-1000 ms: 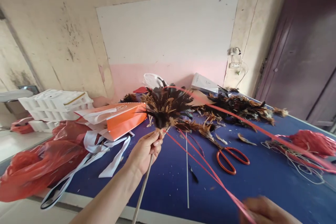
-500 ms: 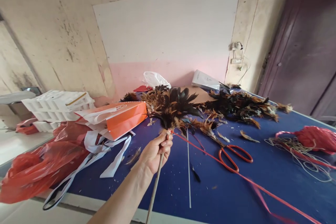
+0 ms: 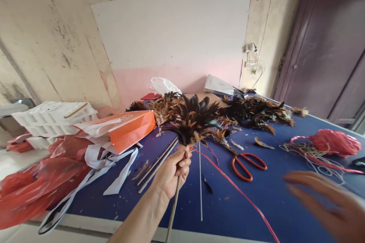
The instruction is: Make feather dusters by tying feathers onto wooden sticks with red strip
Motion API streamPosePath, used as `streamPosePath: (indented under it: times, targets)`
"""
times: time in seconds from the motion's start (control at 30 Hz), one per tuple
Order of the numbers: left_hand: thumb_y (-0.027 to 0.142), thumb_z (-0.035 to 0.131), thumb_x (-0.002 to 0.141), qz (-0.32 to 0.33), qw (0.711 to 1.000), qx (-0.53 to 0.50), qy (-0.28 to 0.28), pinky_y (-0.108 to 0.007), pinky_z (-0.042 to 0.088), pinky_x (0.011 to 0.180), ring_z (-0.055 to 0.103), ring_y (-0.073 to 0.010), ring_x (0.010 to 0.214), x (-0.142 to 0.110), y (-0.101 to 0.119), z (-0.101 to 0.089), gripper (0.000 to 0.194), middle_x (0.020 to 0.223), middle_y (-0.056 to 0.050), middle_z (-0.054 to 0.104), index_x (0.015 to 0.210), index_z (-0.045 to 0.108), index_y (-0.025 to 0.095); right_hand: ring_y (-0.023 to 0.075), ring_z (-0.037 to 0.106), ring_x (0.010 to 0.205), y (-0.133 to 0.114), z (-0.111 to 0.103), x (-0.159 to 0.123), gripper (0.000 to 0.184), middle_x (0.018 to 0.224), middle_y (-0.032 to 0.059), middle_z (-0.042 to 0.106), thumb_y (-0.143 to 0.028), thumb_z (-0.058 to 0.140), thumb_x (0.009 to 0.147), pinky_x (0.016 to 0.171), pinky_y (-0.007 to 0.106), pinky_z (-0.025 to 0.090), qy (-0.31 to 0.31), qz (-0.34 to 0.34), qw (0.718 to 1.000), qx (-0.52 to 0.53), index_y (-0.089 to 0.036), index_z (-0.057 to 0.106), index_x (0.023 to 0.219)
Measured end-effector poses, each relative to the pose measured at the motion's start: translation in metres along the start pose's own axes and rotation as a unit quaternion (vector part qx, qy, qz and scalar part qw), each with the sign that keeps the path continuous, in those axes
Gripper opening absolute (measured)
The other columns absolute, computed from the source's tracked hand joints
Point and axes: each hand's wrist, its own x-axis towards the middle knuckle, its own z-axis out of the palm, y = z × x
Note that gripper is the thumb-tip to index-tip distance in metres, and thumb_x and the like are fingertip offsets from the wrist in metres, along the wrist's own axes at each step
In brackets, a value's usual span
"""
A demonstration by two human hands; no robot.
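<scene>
The feather bundle [image 3: 195, 119] is glossy black, streaked and fringed with golden brown, and its stick [image 3: 174, 209] is pale greyish tan. A pinkish-red ribbon [image 3: 236, 184] crosses the deep blue tabletop [image 3: 228, 212], which is flecked with whitish specks. The scissors [image 3: 249, 165] have orange-red handles; the feather pile [image 3: 253, 112] mixes black, rust brown and cream. The ball of twine [image 3: 333, 142] is raspberry pink, the loose string [image 3: 313, 155] off-white. The paper bag [image 3: 134, 129] shows bright orange with a white line emblem, the plastic bag [image 3: 42, 186] translucent red. The beige wall [image 3: 65, 38] is blotched with dark stains; the door [image 3: 322, 45] is dull purple.
</scene>
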Motion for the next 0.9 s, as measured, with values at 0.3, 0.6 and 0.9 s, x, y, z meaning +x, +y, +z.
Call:
streamPosePath:
  times: [0.3,0.6,0.9]
  targets:
    - [0.027,0.070,0.068,0.053,0.980,0.187,0.040,-0.011,0.013,0.034,0.022,0.0010,0.040,-0.011,-0.022,0.000,0.021,0.055,0.004,0.042,0.063,0.059,0.010,0.0135,0.054,0.051,-0.118,0.123,0.037,0.034,0.069,0.0036,0.062,-0.040,0.043,0.082,0.046,0.023,0.040,-0.265,0.108,0.890,0.355,-0.014,0.062,0.095]
    - [0.039,0.071,0.060,0.108,0.952,0.251,0.136,-0.016,0.014,0.039,0.024,-0.0022,0.040,0.000,-0.045,0.003,0.031,0.047,0.006,0.037,0.059,0.058,0.012,0.0115,0.044,0.053,-0.112,0.117,0.010,0.027,0.060,0.0027,0.055,-0.024,0.038,0.087,0.055,0.023,0.032,-0.146,-0.119,0.967,0.170,-0.017,0.055,0.069]
    - [0.035,0.057,0.075,0.250,0.819,0.501,0.124,-0.020,0.027,0.044,0.036,-0.0092,0.045,-0.004,-0.040,0.005,0.023,0.047,0.004,0.046,0.067,0.065,0.015,0.0075,0.035,0.041,-0.106,0.108,0.034,0.024,0.051,-0.0028,0.045,-0.028,0.043,0.080,0.040,0.020,0.025,-0.272,0.110,0.898,0.327,-0.013,0.060,0.071]
